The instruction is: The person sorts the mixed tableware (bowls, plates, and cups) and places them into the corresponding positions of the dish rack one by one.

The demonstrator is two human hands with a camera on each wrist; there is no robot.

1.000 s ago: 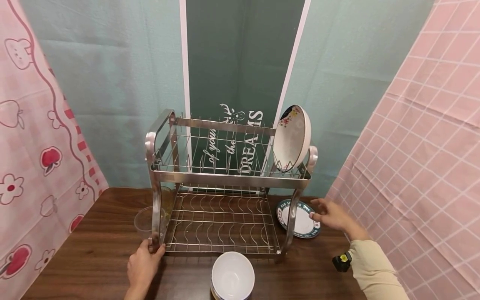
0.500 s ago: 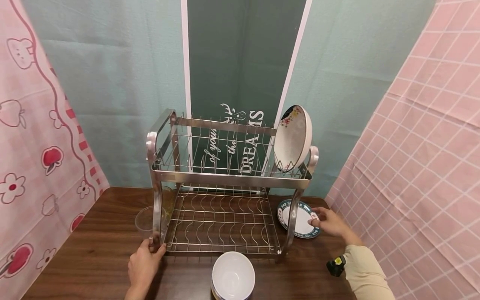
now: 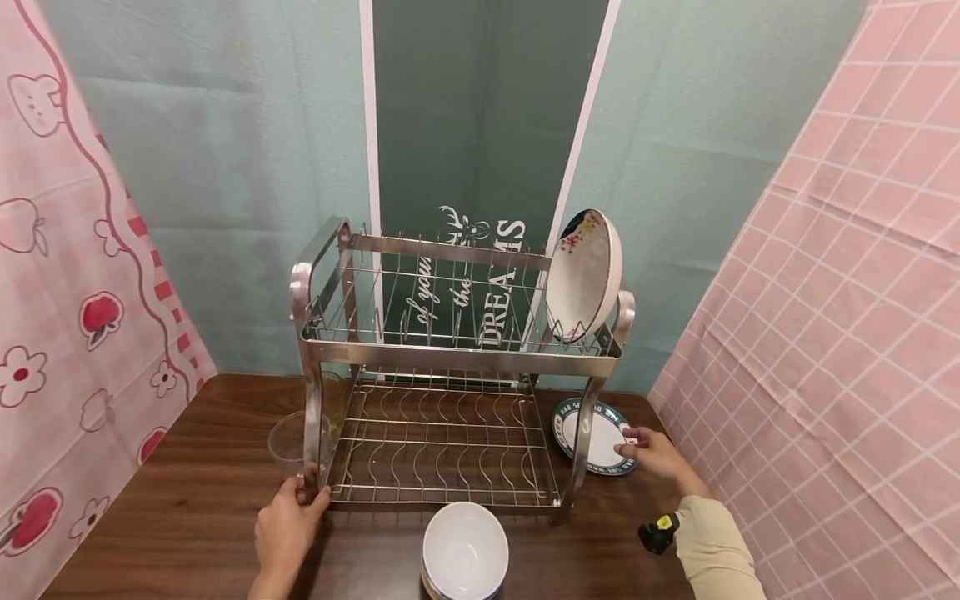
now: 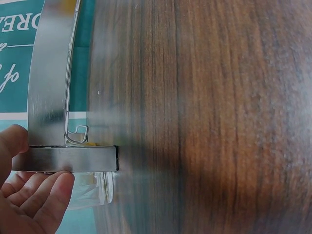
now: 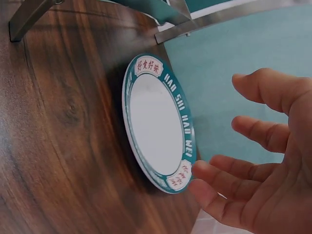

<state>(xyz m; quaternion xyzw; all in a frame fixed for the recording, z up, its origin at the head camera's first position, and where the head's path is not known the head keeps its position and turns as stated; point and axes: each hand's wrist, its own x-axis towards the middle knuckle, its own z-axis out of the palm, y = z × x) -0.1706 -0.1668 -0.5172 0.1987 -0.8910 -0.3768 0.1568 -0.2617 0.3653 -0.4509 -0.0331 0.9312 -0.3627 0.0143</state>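
Observation:
My left hand [image 3: 285, 527] grips the lower front leg of a two-tier metal dish rack [image 3: 465, 358]. In the left wrist view, thumb and fingers [image 4: 48, 200] lie on opposite sides of the flat metal bar [image 4: 73, 158]. By the rack's right side, a white plate with a green lettered rim [image 3: 603, 437] lies on the table. My right hand [image 3: 658, 457] hovers at that plate's right edge, fingers spread and loosely bent. In the right wrist view, its lower fingertips overlap the plate's rim [image 5: 187, 151]; I cannot tell whether they touch.
A floral bowl [image 3: 588, 279] stands on edge at the top tier's right end. White bowls [image 3: 465, 550], seemingly stacked, sit in front of the rack. Clear containers [image 3: 292, 437] stand behind its left leg. Curtains hang behind the wooden table [image 3: 172, 500] and at both sides.
My right hand has moved down and slightly left, over the plate's right rim. The left hand keeps its grip on the rack, and the dishes have not moved.

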